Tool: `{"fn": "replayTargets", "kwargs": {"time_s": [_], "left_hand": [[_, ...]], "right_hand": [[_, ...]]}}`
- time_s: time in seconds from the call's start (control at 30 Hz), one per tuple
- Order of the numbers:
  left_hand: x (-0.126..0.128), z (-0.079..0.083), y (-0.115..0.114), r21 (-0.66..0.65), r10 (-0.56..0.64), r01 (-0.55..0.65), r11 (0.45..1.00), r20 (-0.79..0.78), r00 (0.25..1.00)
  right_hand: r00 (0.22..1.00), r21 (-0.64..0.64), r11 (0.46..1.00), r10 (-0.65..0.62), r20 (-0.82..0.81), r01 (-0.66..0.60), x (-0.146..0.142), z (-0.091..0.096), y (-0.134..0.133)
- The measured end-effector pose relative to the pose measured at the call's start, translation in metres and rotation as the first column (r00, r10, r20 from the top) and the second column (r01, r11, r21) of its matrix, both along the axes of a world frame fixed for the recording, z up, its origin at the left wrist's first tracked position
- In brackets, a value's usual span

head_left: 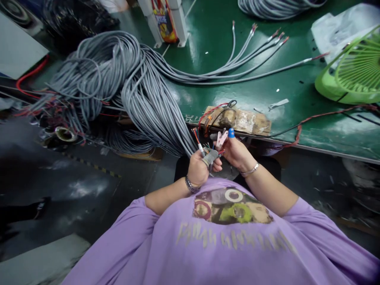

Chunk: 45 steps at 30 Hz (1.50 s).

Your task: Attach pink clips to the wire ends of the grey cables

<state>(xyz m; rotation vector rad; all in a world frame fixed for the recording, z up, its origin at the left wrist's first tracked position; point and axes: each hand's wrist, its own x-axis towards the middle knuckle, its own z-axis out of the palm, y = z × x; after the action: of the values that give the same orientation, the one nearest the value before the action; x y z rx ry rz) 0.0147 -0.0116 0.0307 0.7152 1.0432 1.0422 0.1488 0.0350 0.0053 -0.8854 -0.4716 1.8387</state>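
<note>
My left hand is closed around the stripped end of a grey cable, whose thin coloured wires fan out above the fingers. A grey cover wraps the left thumb. Close beside it, my right hand pinches a small pale pink clip; a blue cap sits on one fingertip. Thin wires show between the two hands, but their exact contact with the clip is hidden. Behind the left hand, a thick bundle of grey cables hangs over the table edge.
On the green table lie a worn wooden block with red and black leads, and several cable ends fanned to the right. A green fan stands at the right, near a plastic bag. Another cable coil lies at the back.
</note>
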Motion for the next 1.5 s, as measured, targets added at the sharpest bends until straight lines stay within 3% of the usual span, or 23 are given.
{"fn": "replayTargets", "kwargs": {"time_s": [0.1,0.33,0.7,0.83,0.97,1.13,1.33,1.4,1.5], "left_hand": [[0.002,-0.002,0.002,0.0,-0.017,0.017,1.0,0.004,1.0],[0.001,-0.004,0.001,-0.011,-0.068,0.068,0.998,-0.022,0.997],[0.001,-0.01,-0.001,0.014,-0.087,0.088,0.996,-0.052,0.995],[-0.005,-0.01,-0.006,0.015,-0.063,0.064,0.998,-0.052,0.997],[-0.009,-0.016,-0.007,0.016,-0.025,0.026,1.0,-0.083,0.996],[-0.01,-0.021,-0.004,0.032,-0.085,0.09,0.995,-0.119,0.989],[-0.013,-0.016,-0.003,0.076,-0.297,0.319,0.945,-0.215,0.93],[-0.014,-0.017,-0.003,0.072,-0.284,0.306,0.949,-0.222,0.933],[-0.013,-0.019,-0.004,0.066,-0.178,0.19,0.98,-0.16,0.971]], "right_hand": [[0.999,0.029,0.998,-0.047,0.012,0.047,-0.006,0.007,0.0],[0.999,0.083,0.996,-0.027,0.047,0.023,-0.007,0.014,-0.006],[1.0,0.009,1.0,-0.017,0.021,0.017,-0.007,0.007,-0.005],[0.994,0.072,0.991,0.113,0.006,-0.113,0.008,-0.003,-0.016],[0.971,0.23,0.945,0.21,0.116,-0.232,0.018,-0.008,-0.034],[0.97,0.305,0.95,-0.01,0.245,-0.068,0.006,0.003,-0.05],[0.957,0.231,0.969,0.011,0.291,-0.082,0.001,0.003,-0.042],[0.957,0.223,0.971,0.018,0.291,-0.086,0.0,0.002,-0.038],[0.965,0.208,0.977,-0.001,0.262,-0.055,-0.003,0.004,-0.036]]}}
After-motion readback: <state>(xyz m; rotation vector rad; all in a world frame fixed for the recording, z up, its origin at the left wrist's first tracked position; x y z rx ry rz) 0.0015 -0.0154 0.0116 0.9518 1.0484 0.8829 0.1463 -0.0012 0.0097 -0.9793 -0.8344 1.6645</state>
